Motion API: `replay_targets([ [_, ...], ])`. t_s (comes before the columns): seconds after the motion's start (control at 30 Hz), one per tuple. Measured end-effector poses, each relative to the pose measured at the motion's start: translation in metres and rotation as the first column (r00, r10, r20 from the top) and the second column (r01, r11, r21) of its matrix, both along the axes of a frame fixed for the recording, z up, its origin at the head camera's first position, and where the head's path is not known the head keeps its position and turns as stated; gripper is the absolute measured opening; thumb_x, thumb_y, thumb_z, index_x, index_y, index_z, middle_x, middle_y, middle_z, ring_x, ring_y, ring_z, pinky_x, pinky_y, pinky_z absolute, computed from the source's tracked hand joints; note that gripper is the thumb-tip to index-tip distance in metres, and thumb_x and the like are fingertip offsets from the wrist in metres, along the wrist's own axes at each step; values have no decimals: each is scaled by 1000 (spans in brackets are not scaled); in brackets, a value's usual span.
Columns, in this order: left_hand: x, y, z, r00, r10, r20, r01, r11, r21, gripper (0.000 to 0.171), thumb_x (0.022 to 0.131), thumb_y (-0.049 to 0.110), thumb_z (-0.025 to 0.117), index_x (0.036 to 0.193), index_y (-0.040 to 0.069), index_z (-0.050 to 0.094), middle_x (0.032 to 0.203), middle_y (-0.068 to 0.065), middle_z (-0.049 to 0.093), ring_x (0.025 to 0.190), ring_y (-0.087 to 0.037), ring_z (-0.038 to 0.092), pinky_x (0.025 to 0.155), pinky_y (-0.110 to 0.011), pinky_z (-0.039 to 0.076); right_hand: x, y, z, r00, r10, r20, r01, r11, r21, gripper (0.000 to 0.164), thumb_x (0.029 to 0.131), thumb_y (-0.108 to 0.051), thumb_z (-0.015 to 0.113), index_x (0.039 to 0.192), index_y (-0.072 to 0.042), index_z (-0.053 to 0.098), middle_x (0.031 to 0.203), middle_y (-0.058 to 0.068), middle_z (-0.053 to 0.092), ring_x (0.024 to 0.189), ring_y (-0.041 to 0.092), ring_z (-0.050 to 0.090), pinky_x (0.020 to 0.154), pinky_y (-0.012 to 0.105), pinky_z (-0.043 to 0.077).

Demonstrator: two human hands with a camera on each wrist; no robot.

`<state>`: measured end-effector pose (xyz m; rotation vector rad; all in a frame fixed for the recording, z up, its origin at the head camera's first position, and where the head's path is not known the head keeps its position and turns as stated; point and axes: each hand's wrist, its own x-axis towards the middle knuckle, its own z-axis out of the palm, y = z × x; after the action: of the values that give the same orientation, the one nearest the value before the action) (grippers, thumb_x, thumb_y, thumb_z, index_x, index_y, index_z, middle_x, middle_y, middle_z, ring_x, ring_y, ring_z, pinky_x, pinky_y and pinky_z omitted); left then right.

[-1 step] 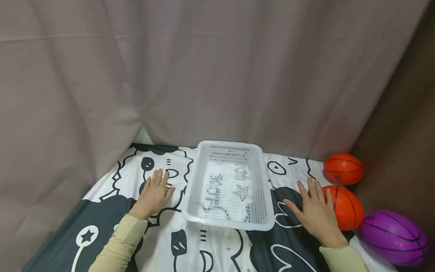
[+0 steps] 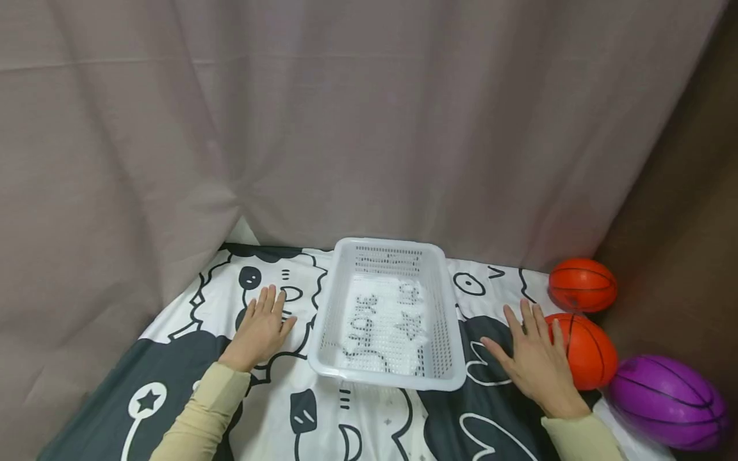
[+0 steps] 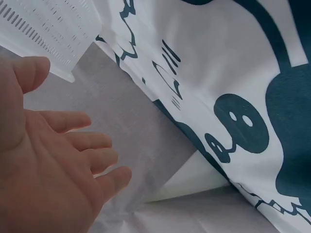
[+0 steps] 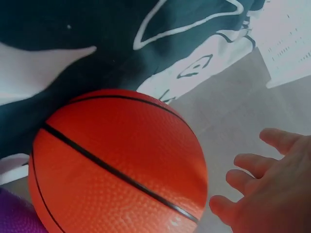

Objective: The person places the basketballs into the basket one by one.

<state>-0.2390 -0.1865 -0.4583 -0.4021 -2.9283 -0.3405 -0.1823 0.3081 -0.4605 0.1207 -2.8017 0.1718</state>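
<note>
A white perforated plastic basket (image 2: 387,378) sits on the patterned cloth between my two hands, with the cloth's print showing through its bottom. To its left, my left hand (image 2: 259,333) is palm down with fingers extended and holds nothing. My right hand (image 2: 536,365) is on the basket's other side, fingers spread, also holding nothing. Close beside its little finger is an orange-red toy basketball (image 2: 594,358), partly hidden by the hand; the right wrist view shows the ball (image 4: 121,160) large, next to the fingertips.
Behind the near ball lies another orange-red basketball (image 2: 582,285). A purple ball (image 2: 669,403) rests at the right front. Grey-brown curtain (image 2: 369,128) hangs along the back and left, with a darker brown one (image 2: 686,275) at right. Black-and-white printed cloth (image 2: 323,416) covers the surface.
</note>
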Motion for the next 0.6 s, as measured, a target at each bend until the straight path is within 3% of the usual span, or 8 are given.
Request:
replay_targets([
  [0.1, 3, 4, 0, 1000, -14, 23, 13, 997, 71, 64, 103, 34, 43, 146, -11, 30, 153, -32, 20, 143, -45, 15, 113, -58, 17, 3, 2, -5, 1000, -7, -13, 7, 1000, -24, 88, 90, -64, 50, 144, 4, 39, 152, 34, 22, 141, 48, 10, 110, 65, -9],
  [0.17, 7, 11, 2, 996, -32, 77, 14, 975, 222, 65, 103, 34, 43, 149, -10, 25, 155, -30, 18, 144, -43, 14, 114, -57, 17, 2, 5, -3, 999, -23, -36, 22, 998, -51, 88, 90, -63, 52, 145, 4, 37, 152, 35, 21, 142, 48, 8, 110, 65, -9],
  [0.27, 18, 28, 6, 983, -74, 168, -10, 892, 452, 74, 102, 41, 45, 153, -5, 17, 159, -24, 11, 146, -39, 10, 115, -55, 14, 3, 13, 2, 994, -80, -69, 71, 989, -129, 91, 88, -61, 57, 147, 3, 31, 153, 35, 16, 143, 47, 4, 110, 65, -9],
  [0.33, 24, 41, 7, 975, -94, 202, -35, 832, 553, 81, 99, 48, 47, 154, -1, 13, 161, -21, 5, 146, -38, 7, 114, -56, 13, 3, 20, 7, 987, -135, -82, 117, 973, -197, 94, 86, -59, 61, 149, 3, 26, 154, 35, 11, 143, 48, 1, 109, 66, -7],
  [0.43, 27, 59, 7, 974, -114, 196, -30, 790, 612, 91, 93, 56, 53, 156, 3, 12, 162, -18, -1, 146, -39, 7, 112, -60, 15, 1, 28, 14, 973, -224, -46, 202, 936, -289, 102, 84, -59, 64, 151, 3, 19, 154, 35, 3, 140, 51, -1, 106, 70, -3],
  [0.5, 27, 69, 6, 971, -136, 197, -16, 782, 622, 98, 89, 60, 58, 156, 4, 13, 162, -17, -5, 145, -40, 7, 111, -62, 18, 1, 32, 19, 963, -269, 8, 257, 909, -328, 107, 82, -61, 65, 151, 4, 16, 152, 37, 0, 137, 55, -1, 104, 72, 0],
  [0.6, 26, 78, 4, 954, -191, 230, 17, 801, 598, 115, 78, 63, 68, 156, 3, 9, 160, -18, -13, 146, -39, 4, 111, -60, 20, 5, 37, 25, 943, -317, 104, 334, 879, -340, 115, 79, -65, 66, 151, 6, 11, 149, 40, -5, 132, 59, -2, 98, 75, 2],
])
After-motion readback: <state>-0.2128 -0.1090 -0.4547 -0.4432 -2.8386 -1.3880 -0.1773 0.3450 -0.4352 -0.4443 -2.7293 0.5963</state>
